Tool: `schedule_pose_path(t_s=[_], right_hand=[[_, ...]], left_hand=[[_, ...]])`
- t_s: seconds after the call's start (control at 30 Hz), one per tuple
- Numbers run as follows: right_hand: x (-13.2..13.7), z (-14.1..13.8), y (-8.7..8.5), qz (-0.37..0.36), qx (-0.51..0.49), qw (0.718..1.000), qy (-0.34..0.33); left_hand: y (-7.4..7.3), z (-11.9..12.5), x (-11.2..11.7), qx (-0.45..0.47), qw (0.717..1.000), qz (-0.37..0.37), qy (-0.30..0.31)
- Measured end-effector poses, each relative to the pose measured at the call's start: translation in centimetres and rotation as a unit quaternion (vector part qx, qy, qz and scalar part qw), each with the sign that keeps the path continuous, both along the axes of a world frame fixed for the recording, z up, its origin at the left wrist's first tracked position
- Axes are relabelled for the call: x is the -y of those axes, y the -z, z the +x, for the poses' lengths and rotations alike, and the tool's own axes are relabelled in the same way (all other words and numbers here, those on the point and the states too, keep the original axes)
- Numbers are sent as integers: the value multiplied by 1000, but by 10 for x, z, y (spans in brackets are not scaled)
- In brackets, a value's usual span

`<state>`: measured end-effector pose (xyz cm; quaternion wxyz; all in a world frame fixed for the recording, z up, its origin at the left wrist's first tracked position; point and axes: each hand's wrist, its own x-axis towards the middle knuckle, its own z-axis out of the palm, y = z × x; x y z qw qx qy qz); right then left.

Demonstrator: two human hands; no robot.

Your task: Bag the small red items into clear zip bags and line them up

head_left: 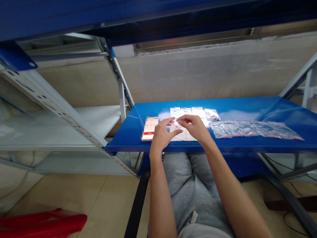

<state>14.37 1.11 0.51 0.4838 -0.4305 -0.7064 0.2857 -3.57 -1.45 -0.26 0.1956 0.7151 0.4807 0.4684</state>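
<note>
My right hand (pixel 195 126) is closed in a pinch on a thin red string (pixel 175 126), which curves in a small loop between my hands. Facing it from the other side, my left hand (pixel 161 133) has its thumb stretched out apart from the curved fingers, and the fingertips are close to the string. Both hands are above a white sheet (pixel 184 136), perhaps cloth or paper, lying on a blue shelf (pixel 237 110). Glare washes out detail around the fingertips. Beside my left hand lies a phone (pixel 150 128) showing a running timer.
Several clear zip bags (pixel 245 128) with reddish contents overlap in a row on the right. Behind my hands are more small bags (pixel 212 114). A metal upright (pixel 56 105) stands left, and another blue shelf (pixel 158 19) hangs overhead. A red item (pixel 44 223) lies low on the left.
</note>
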Motion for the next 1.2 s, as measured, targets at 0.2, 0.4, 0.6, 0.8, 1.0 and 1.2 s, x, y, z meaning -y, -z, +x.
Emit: schedule_pose_path(t_s=[0.2,0.4,0.6,0.8,1.0,1.2], right_hand=[[-9,4,13,-14,-8,999,33],[-19,-4,31,-13,169,979,115],[-24,-13,39,-18,270,957,108],[-25,-19,44,-21,308,943,122],[-27,-19,39,-10,286,950,121],[-22,-6,14,-4,81,995,51]], left_hand=[[0,-1,1,3,1000,-12,-7],[3,-3,-1,14,999,-24,-27],[2,-9,0,8,997,-34,-69],[1,-9,1,9,996,-50,-78],[3,-10,1,-1,996,-51,-76],[0,-10,3,-1,997,-53,-64]])
